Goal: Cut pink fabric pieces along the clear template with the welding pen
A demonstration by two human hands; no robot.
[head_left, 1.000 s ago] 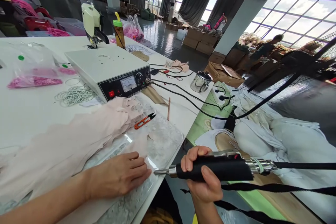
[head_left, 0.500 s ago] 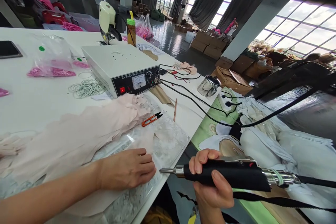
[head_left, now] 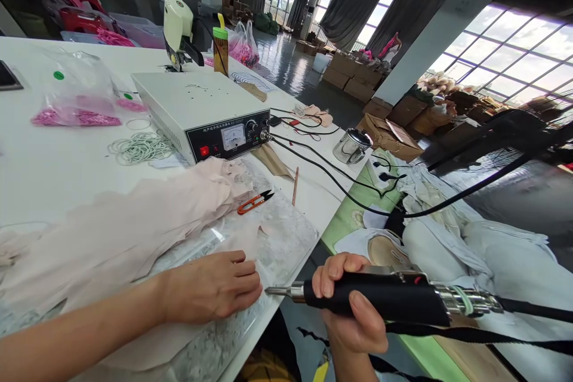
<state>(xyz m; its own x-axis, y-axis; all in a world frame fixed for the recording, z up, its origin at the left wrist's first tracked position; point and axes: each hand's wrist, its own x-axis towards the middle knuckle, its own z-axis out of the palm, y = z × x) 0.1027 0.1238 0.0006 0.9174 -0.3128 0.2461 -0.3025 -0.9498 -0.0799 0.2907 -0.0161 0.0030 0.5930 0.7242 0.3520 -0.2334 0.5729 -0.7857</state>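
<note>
My left hand (head_left: 215, 286) lies on a sheer pale pink fabric piece (head_left: 152, 346), its curled fingers pressing the cloth onto the marble-patterned board (head_left: 286, 221). My right hand (head_left: 351, 304) is wrapped round the black grip of an ultrasonic welding gun (head_left: 385, 295). The gun's pointed metal tip faces left, just beside my left fingertips; whether it touches the cloth I cannot tell. Orange-handled thread snips (head_left: 254, 202) lie on the board beyond my left hand. A layered heap of pale pink fabric (head_left: 134, 215) spreads to the left of them.
A white control box (head_left: 201, 110) with a dial stands behind the board, its black cable (head_left: 340, 188) running right. Rubber bands (head_left: 141, 148), a pencil-like stick (head_left: 295, 185), a metal mug (head_left: 351, 146) and a drink bottle (head_left: 220, 51) stand or lie around. White padded pieces (head_left: 443, 250) fill the right.
The view has shifted slightly, so most things appear a little farther left. My left hand still presses on the fabric, and the gun's tip stays close to its fingertips.
</note>
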